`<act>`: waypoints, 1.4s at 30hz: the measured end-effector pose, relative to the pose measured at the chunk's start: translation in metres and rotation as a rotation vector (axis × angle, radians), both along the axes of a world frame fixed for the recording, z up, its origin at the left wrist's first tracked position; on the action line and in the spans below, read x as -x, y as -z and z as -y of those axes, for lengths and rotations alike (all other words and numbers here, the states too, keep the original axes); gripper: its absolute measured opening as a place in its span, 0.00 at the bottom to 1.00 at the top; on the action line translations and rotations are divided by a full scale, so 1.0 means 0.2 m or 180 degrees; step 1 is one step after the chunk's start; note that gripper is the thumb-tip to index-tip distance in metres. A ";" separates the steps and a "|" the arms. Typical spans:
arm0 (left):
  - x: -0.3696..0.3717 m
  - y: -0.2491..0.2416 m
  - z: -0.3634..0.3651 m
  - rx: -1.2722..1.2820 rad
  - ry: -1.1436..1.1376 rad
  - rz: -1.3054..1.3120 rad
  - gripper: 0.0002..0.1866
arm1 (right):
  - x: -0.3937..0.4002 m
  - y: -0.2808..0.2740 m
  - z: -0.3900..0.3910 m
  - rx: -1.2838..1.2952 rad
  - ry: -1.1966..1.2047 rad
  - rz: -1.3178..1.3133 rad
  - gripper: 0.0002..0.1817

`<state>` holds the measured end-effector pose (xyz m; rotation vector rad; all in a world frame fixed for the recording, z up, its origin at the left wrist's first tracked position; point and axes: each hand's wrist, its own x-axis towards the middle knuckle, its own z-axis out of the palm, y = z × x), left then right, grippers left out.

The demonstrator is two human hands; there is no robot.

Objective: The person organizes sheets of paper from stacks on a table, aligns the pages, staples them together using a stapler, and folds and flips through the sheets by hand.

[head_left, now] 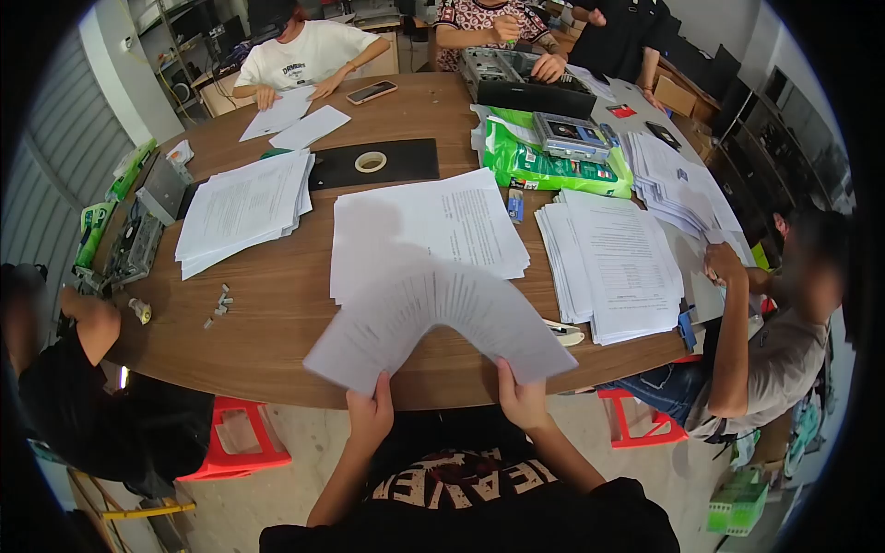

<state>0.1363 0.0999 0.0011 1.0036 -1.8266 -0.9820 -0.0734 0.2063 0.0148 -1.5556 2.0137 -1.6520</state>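
Note:
A thick stack of printed paper (441, 309) arches between my two hands above the table's near edge. My left hand (371, 405) is closed on its lower left end, thumb on top. My right hand (523, 394) pinches the lower right end the same way. The middle of the stack bows upward and away from me. Just beyond it lies another pile of printed sheets (429, 221), partly covered by the bent stack. To the right, a further pile of printed pages (627, 267) lies near a white-handled cutter (564, 333).
Across the wooden table (267, 341) are a paper pile (247, 207), a tape roll (371, 162) on a black board, a green bag (516, 161) and an open metal case (525, 88). Several people sit or stand around; one handles papers (281, 112). Red stools (241, 438) flank me.

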 end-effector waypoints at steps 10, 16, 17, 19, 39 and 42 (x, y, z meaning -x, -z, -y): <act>-0.47 -0.46 0.31 0.0445 0.0025 0.0524 0.10 | 0.01 -0.04 -0.03 -0.0444 -0.0979 0.1218 0.17; -0.67 -1.11 0.66 0.0287 0.1802 0.2367 0.17 | 0.22 -0.26 0.14 0.0393 -0.2167 0.1971 0.57; -0.66 -1.16 0.75 0.0260 0.2326 0.2425 0.19 | 0.30 -0.28 0.20 0.0488 -0.1865 0.1662 0.57; -0.56 -1.31 0.81 -0.0017 0.2535 0.3258 0.21 | 0.32 -0.41 0.29 0.0751 -0.1677 0.1425 0.56; 0.15 -1.18 0.78 -0.0759 0.3667 0.3872 0.25 | 0.01 -0.76 0.54 -0.1085 -0.2271 -0.1346 0.13; 0.03 -1.09 0.82 -0.1131 0.3139 0.2438 0.23 | 0.08 -0.76 0.49 -0.1378 -0.2044 -0.1107 0.14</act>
